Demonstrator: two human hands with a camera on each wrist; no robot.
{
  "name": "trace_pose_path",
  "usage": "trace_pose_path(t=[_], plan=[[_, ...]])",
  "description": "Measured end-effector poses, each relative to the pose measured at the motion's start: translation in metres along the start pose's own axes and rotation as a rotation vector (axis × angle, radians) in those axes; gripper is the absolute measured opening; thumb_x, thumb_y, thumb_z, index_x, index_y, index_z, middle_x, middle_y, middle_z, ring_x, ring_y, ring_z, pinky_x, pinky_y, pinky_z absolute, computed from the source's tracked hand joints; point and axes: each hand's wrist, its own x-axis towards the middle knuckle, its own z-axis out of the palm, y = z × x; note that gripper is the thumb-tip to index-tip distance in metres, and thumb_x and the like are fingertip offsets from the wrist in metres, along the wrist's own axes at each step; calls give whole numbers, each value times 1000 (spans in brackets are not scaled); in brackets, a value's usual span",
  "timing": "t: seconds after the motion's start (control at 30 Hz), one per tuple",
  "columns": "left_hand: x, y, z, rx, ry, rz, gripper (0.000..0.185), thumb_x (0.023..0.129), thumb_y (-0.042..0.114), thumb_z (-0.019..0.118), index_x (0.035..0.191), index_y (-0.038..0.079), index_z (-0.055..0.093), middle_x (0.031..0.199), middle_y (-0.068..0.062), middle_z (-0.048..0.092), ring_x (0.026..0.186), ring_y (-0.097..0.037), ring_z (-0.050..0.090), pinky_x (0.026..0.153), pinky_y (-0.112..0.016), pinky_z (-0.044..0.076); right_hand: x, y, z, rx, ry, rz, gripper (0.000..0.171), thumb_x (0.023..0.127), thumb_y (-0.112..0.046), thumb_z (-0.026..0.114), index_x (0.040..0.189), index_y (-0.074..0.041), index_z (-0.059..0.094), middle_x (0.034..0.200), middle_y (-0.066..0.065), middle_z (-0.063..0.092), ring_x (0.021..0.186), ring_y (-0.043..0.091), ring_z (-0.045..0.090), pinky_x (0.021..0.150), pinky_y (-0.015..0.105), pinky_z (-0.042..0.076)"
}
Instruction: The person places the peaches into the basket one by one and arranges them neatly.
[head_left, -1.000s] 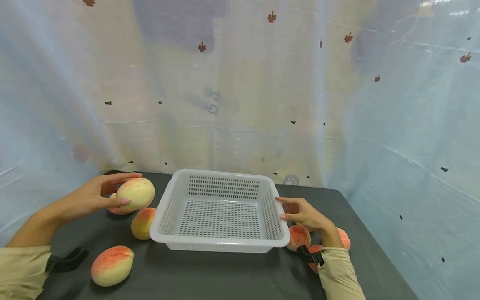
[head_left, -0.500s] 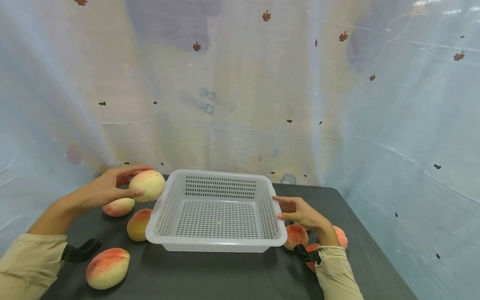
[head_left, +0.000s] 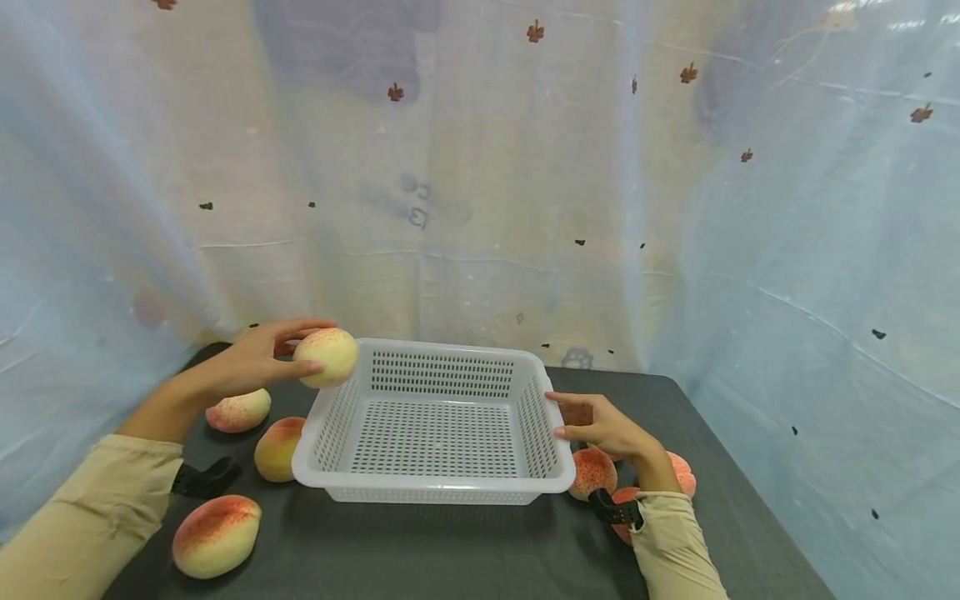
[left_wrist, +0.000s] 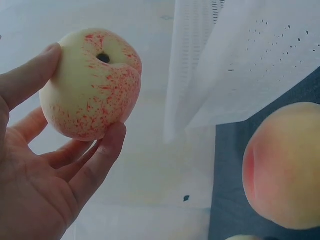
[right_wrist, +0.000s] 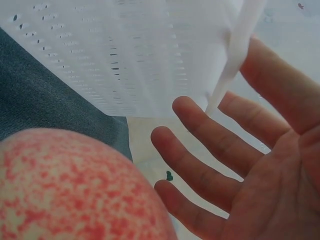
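In the head view my left hand (head_left: 251, 360) holds a pale yellow peach with red speckles (head_left: 327, 358) above the back left corner of a white plastic basket (head_left: 438, 483). In the left wrist view the thumb lies on one side of that peach and the fingers curl under the other, its dark stem hole showing. Across the basket, my right hand (head_left: 603, 427) grips the right rim; the right wrist view shows thumb and index finger at the rim (right_wrist: 232, 65), the other fingers loosely bent beneath it. Only perforated mesh shows inside the basket.
Left of the basket lie a speckled peach (head_left: 238, 412), a yellow-orange peach (head_left: 277, 450) and a red-yellow peach (head_left: 217, 537). Several reddish peaches (head_left: 594, 473) sit by the right forearm, partly hidden. A patterned curtain (head_left: 480, 208) hangs behind the dark table (head_left: 420, 550).
My left hand has carried its peach rightward and slightly up, from beside the basket to its back left corner, uncovering the speckled peach behind. The right hand stays at the rim.
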Motion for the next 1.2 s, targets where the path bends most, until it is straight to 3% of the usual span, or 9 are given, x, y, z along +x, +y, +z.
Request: trace_pose_path(t=[0.23, 0.33, 0.6, 0.87, 1.2], plan=[[19, 7, 3, -12, -30, -8, 64, 98, 28, 68, 154, 11, 42, 147, -24, 53, 124, -46, 60, 84, -40, 56, 0, 1, 0, -10, 2, -4, 70, 98, -8, 66, 155, 8, 30, 145, 35, 50, 128, 51, 56, 94, 33, 58], [26, 10, 5, -37, -38, -10, 64, 98, 27, 68, 153, 9, 42, 148, -26, 51, 122, -43, 61, 83, -36, 56, 0, 2, 0, -6, 2, -4, 70, 98, -8, 66, 155, 8, 29, 145, 36, 49, 128, 52, 55, 94, 33, 58], [44, 16, 10, -78, -73, -40, 67, 99, 25, 67, 155, 5, 37, 150, -32, 44, 115, -37, 64, 81, -36, 57, 0, 2, 1, -5, 1, -6, 71, 98, -9, 66, 155, 8, 29, 146, 36, 48, 128, 53, 55, 94, 33, 58], [64, 29, 17, -50, -122, -52, 67, 101, 26, 64, 155, 1, 34, 145, -36, 46, 121, -48, 60, 83, -45, 59, -1, 2, 2, -33, 5, -14, 70, 98, -9, 66, 155, 9, 29, 146, 36, 49, 127, 47, 59, 93, 33, 58], [83, 25, 36, -54, -186, -145, 62, 99, 26, 66, 147, 0, 37, 136, -35, 51, 103, -32, 65, 79, -41, 60, -1, 3, 3, 0, -1, -17, 71, 98, -8, 66, 155, 9, 27, 146, 37, 47, 127, 49, 57, 93, 33, 58]])
